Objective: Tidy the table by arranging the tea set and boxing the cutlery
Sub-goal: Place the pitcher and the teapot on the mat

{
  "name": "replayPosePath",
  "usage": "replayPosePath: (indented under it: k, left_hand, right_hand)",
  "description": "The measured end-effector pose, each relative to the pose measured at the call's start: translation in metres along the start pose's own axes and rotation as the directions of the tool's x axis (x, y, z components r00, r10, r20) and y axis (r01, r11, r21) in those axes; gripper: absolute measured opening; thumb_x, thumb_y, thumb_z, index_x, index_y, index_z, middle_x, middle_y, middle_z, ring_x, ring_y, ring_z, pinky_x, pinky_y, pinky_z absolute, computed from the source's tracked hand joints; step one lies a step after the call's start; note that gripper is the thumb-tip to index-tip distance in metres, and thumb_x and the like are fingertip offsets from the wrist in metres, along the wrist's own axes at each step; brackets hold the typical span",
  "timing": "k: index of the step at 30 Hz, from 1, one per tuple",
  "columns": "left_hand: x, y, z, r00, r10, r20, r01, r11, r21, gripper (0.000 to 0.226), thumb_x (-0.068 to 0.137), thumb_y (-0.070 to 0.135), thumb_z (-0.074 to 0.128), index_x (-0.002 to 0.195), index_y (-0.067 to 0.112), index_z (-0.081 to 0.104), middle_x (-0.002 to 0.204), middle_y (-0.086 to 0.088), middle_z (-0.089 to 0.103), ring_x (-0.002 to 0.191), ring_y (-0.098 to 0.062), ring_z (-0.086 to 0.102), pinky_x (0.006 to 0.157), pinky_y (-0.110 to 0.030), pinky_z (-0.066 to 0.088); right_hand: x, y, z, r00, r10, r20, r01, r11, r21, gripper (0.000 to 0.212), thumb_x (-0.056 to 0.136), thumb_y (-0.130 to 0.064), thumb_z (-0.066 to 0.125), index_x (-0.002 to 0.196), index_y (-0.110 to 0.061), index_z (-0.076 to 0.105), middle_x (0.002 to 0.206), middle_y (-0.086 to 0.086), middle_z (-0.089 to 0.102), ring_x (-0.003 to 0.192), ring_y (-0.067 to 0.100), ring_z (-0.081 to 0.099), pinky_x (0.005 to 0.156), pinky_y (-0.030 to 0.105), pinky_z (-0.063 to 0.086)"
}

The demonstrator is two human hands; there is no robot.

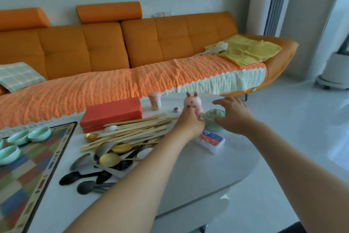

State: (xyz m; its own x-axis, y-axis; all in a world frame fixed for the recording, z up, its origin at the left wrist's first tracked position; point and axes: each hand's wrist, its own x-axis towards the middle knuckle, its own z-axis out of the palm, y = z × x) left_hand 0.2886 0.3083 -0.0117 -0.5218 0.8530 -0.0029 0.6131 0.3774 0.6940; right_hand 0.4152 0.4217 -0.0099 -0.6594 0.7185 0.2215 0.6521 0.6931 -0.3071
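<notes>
Reaching out over the white table, both bare hands meet well to the right of the red box. The left hand has its fingers bunched at the foot of a pink rabbit figure and against the left edge of a pale green tea vessel. Whether it pinches anything there I cannot tell (its knuckles hide the fingertips). The right hand is spread wide, fingers straight past the vessel's far side and thumb at its near side, closing on nothing.

The vessel stands on the table farther right of the red box than the rabbit does. Just in front of the red box lies a loose heap of pale chopsticks, and nearer than those a jumble of gold, silver and black spoons. Left of the red box, green cups sit on a patchwork tray. Behind the box's right end stands a pink-capped toothpick holder. A white packet with an orange and blue label lies right of the box and nearer the camera.
</notes>
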Motion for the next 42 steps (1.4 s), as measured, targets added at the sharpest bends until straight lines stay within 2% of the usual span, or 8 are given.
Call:
replayPosePath:
  k: [4,9,17,21,28,35,39,42]
  left_hand:
    - [0.011,-0.001,0.018,0.998,-0.026,0.048,0.027,1.000,-0.005,0.046,0.094,0.032,0.051,0.139,0.020,0.043,0.127,-0.003,0.054,0.101,-0.018,0.050,0.078,-0.027,0.038]
    - [0.014,0.000,0.023,1.000,-0.001,0.014,0.001,0.999,-0.050,0.038,0.095,0.027,0.055,0.132,0.021,0.051,0.113,-0.001,0.057,0.090,-0.014,0.052,0.057,-0.018,0.034]
    - [0.006,-0.006,0.016,0.991,0.040,-0.128,-0.063,0.982,-0.177,0.026,0.087,0.031,0.064,0.112,0.023,0.064,0.105,0.002,0.065,0.094,-0.016,0.061,0.068,-0.025,0.046]
    - [-0.003,-0.011,0.004,0.981,0.030,-0.193,-0.088,0.951,-0.296,0.048,0.073,0.050,0.068,0.115,0.029,0.063,0.108,0.002,0.063,0.091,-0.015,0.064,0.076,-0.034,0.057]
    - [-0.033,-0.047,-0.048,0.983,-0.058,-0.174,-0.046,0.842,-0.538,0.042,0.077,0.029,0.081,0.111,0.019,0.059,0.102,-0.004,0.067,0.090,-0.024,0.070,0.079,-0.047,0.059]
    - [-0.096,-0.122,-0.126,0.958,-0.107,-0.265,-0.017,0.904,-0.427,0.061,0.066,0.033,0.090,0.116,0.027,0.055,0.109,0.004,0.064,0.094,-0.012,0.065,0.081,-0.035,0.056]
    - [-0.142,-0.173,-0.174,0.943,-0.175,-0.282,0.067,0.932,-0.356,0.068,0.062,0.040,0.089,0.120,0.032,0.053,0.110,0.012,0.063,0.096,-0.007,0.064,0.081,-0.031,0.055]
    - [-0.176,-0.210,-0.206,0.933,-0.209,-0.293,0.119,0.948,-0.296,0.066,0.060,0.042,0.089,0.116,0.033,0.056,0.108,0.015,0.065,0.094,-0.002,0.062,0.078,-0.026,0.053]
  right_hand:
    - [0.004,0.021,0.003,0.994,-0.025,0.106,0.028,0.999,-0.022,0.078,0.074,-0.046,0.065,0.146,-0.035,0.037,0.149,-0.001,0.040,0.138,0.025,0.030,0.110,0.043,0.025]
    - [0.011,0.020,0.009,0.972,-0.082,0.219,0.116,0.982,-0.150,0.096,0.068,-0.058,0.071,0.149,-0.032,0.026,0.143,-0.001,0.043,0.133,0.024,0.031,0.105,0.042,0.027]
    - [0.010,0.008,0.004,0.985,-0.134,0.105,0.147,0.982,-0.118,0.089,0.061,-0.062,0.075,0.138,-0.033,0.041,0.127,-0.005,0.052,0.120,0.020,0.040,0.098,0.040,0.030]
    - [0.006,-0.014,-0.010,0.979,-0.190,0.067,0.197,0.973,-0.118,0.091,0.058,-0.064,0.075,0.137,-0.033,0.043,0.123,-0.006,0.050,0.117,0.019,0.041,0.096,0.040,0.034]
    - [0.001,-0.083,-0.014,0.947,-0.307,0.090,0.314,0.946,-0.078,0.093,0.057,-0.065,0.072,0.138,-0.031,0.043,0.118,-0.003,0.045,0.106,0.018,0.041,0.089,0.037,0.046]
    - [-0.015,-0.196,0.015,0.886,-0.438,0.150,0.441,0.897,0.014,0.094,0.056,-0.071,0.063,0.138,-0.028,0.042,0.123,-0.001,0.044,0.111,0.021,0.044,0.092,0.037,0.044]
    - [-0.034,-0.269,0.045,0.839,-0.516,0.172,0.515,0.855,0.052,0.082,0.061,-0.069,0.063,0.130,-0.028,0.047,0.108,-0.001,0.044,0.103,0.022,0.046,0.090,0.038,0.045]
    - [-0.049,-0.320,0.068,0.800,-0.561,0.214,0.552,0.827,0.105,0.087,0.055,-0.068,0.069,0.131,-0.030,0.047,0.109,-0.002,0.044,0.105,0.021,0.045,0.090,0.038,0.045]
